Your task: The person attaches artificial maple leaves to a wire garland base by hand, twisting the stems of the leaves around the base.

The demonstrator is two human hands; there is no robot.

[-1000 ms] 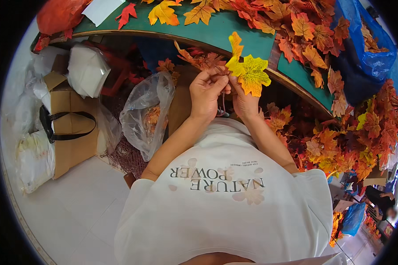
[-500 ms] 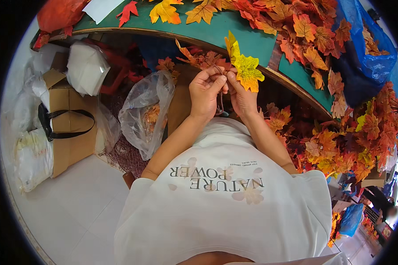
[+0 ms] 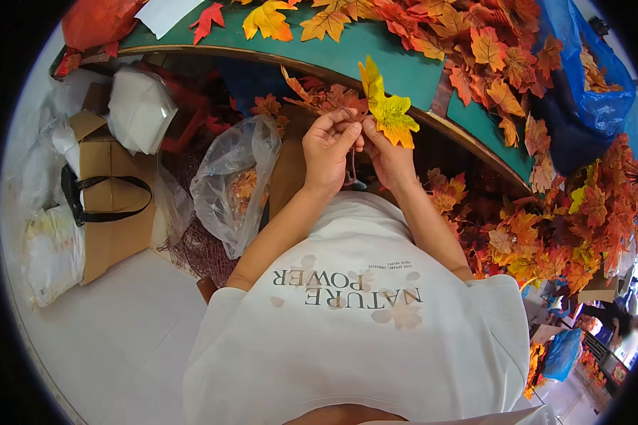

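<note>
Close together in front of my chest, both hands work at the green table's edge with fingertips nearly meeting. My right hand [image 3: 393,163] is closed in a pinch at the base of some yellow artificial maple leaves [image 3: 391,117], which tip outward past the fingers. My left hand [image 3: 326,156] pinches a thin brown stem [image 3: 351,167], whose loose end dangles between the hands. The exact spot where stem and leaves meet is hidden by the fingertips. Just beyond the left fingers lie reddish-orange leaves [image 3: 337,98].
The curved green table [image 3: 227,30] carries loose maple leaves [image 3: 268,20] and a leaf heap [image 3: 485,49]. A blue bag [image 3: 602,99] stands far right, above leaf garlands [image 3: 546,219]. On the left are a clear plastic bag [image 3: 223,159], brown twigs [image 3: 202,248] and a cardboard box [image 3: 120,205].
The yellow leaves have tilted and shifted slightly down and left with my right hand. My left hand has barely moved.
</note>
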